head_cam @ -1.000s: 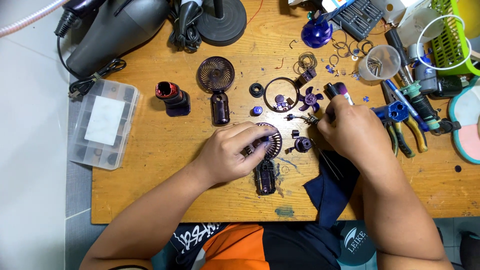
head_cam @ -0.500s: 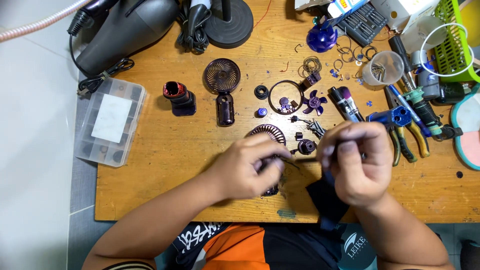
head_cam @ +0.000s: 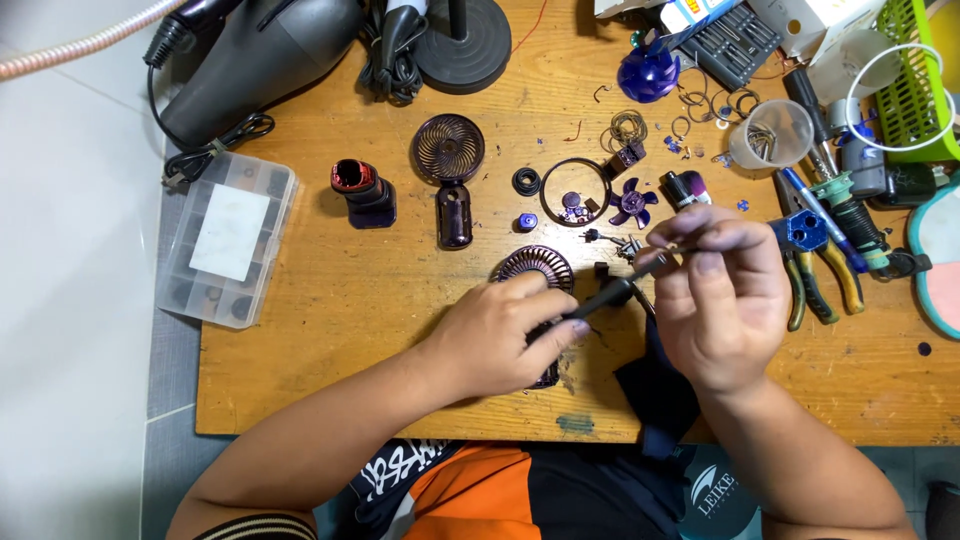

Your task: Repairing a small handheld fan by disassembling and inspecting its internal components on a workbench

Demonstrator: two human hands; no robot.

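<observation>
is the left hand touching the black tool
Touching. The head view shows the left hand with fingertips pinching the lower end of the black tool, no gap between them; the right hand holds its upper end.

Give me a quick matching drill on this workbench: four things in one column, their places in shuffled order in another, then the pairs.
Things:
1. clear plastic organiser box
2. purple fan blade
3. pliers
4. green basket

Places:
A. top right corner of the table
B. left edge of the table, partly overhanging
C. just right of the right hand
D. beside the black ring, above the hands

Pairs: 1-B, 2-D, 3-C, 4-A
</observation>
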